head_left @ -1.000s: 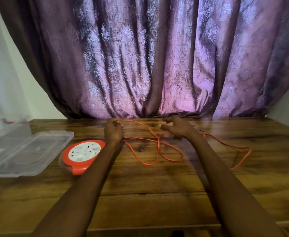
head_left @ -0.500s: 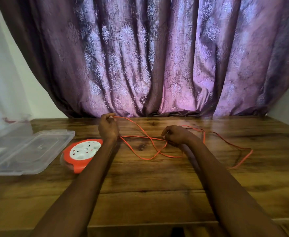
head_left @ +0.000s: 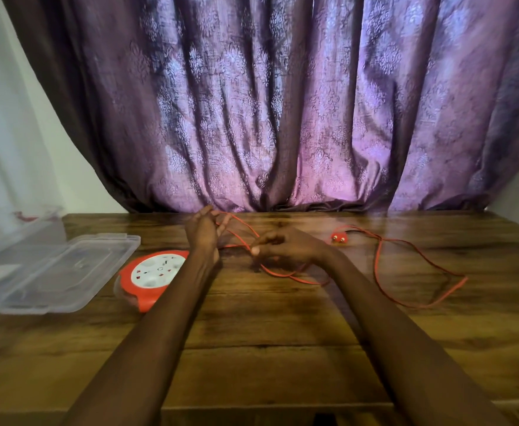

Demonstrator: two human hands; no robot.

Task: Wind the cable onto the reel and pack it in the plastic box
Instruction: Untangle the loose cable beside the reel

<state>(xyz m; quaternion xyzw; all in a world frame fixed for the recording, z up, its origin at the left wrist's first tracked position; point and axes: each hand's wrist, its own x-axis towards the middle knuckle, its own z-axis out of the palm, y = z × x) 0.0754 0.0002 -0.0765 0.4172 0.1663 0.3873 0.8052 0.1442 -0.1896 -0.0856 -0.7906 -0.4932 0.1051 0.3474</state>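
Note:
An orange cable [head_left: 378, 265] lies in loose loops across the wooden table [head_left: 267, 333], ending in a red plug [head_left: 338, 238] at the back right. My left hand [head_left: 204, 232] stands upright near the table's far edge, fingers extended, with the cable running over them. To its right, my right hand [head_left: 285, 245] pinches the cable just above the table. The orange and white reel [head_left: 152, 275] lies flat left of my left forearm. A clear plastic box [head_left: 49, 272] sits open at the left.
A purple patterned curtain [head_left: 282, 103] hangs right behind the table's far edge. A second clear plastic piece [head_left: 15, 226] stands at the far left behind the box. The table's front edge runs below my forearms.
My right hand has slid leftward along the cable toward my left hand. The left hand's fingers have straightened with the cable over them. The red plug has come into view at the back right.

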